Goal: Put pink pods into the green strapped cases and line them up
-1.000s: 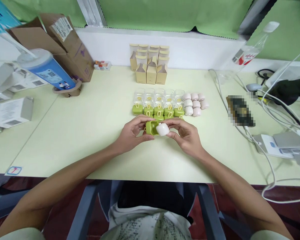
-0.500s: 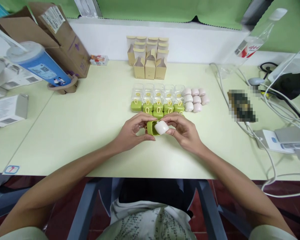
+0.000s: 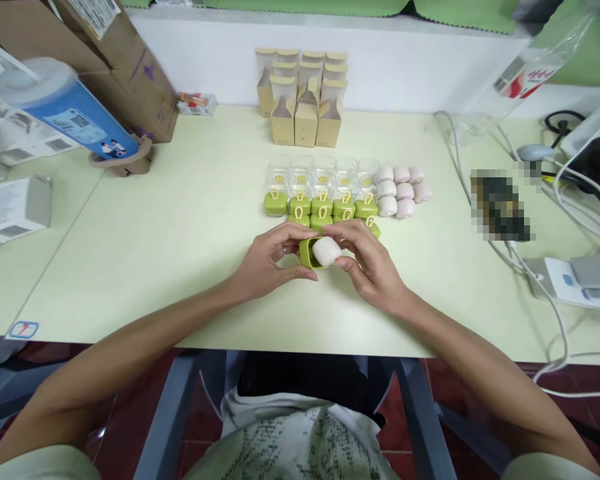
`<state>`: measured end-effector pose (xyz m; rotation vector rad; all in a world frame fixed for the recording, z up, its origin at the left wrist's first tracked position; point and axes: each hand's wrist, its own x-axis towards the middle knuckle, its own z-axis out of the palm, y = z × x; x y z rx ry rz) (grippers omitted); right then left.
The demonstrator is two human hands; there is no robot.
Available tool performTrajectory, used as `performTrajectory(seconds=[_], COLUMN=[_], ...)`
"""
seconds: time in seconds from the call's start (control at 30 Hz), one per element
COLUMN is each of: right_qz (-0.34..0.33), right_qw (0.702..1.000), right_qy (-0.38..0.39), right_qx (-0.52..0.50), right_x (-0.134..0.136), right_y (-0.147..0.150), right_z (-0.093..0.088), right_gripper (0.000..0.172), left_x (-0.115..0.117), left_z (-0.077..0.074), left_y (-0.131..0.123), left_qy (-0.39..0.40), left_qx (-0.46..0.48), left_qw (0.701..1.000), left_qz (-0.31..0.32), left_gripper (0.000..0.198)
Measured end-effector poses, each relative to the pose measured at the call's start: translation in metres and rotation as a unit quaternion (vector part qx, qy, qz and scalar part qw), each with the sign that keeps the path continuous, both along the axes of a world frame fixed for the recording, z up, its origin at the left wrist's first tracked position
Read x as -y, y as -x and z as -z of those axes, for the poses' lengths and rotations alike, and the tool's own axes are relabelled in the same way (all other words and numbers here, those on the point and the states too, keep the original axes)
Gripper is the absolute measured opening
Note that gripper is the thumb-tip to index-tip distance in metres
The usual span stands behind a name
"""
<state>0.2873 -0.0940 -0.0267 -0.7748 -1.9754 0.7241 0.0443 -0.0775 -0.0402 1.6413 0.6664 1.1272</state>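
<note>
My left hand [image 3: 267, 263] pinches a small green case [image 3: 307, 252] just above the pale table [image 3: 180, 253]. My right hand [image 3: 373, 267] holds a white rounded piece [image 3: 326, 250] that sits partly inside the open end of that case. Both hands meet at the table's middle. Right behind them stand rows of green cases with yellow loops [image 3: 323, 207], several clear lids [image 3: 320, 173] behind those, and a cluster of loose white rounded pieces [image 3: 400, 190] to the right.
Tan cardboard boxes [image 3: 305, 100] stand by the back wall. A blue cylinder [image 3: 65, 110] and a brown carton [image 3: 130, 60] are at the far left, white boxes [image 3: 10, 207] at the left edge. Cables [image 3: 545, 287] and a clear bottle [image 3: 520, 73] fill the right.
The white piece has gone further into the green case between my hands. The view has tipped down a little, so the table's objects sit higher in the picture.
</note>
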Motion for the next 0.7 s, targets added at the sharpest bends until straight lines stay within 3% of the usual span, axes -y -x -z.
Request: performTrajectory(seconds=[0.23, 0.47, 0.57, 0.7], right_qz=[0.042, 0.047, 0.028, -0.032], right_qw=[0.994, 0.997, 0.999, 0.968], right_qy=[-0.081, -0.055, 0.018, 0.232], right_qx=[0.057, 0.035, 0.022, -0.089], right_x=[0.0002, 0.0031, 0.0002, -0.0008], right_y=[-0.0016, 0.0, -0.001, 0.0019], right_z=[-0.0012, 0.0002, -0.0031, -0.0046], right_gripper=[0.039, 0.045, 0.041, 0.051], left_x=[-0.0021, -0.0017, -0.0007, 0.0016], left_z=[0.0033, 0.0048, 0.0061, 0.0069], left_y=[-0.0048, -0.0065, -0.0063, -0.0075], left_qy=[0.051, 0.011, -0.024, -0.042], left_qx=[0.014, 0.015, 0.003, -0.045], left_qw=[0.999, 1.0, 0.999, 0.995], left_qz=[0.003, -0.006, -0.025, -0.079], left_gripper=[0.055, 0.055, 0.05, 0.049])
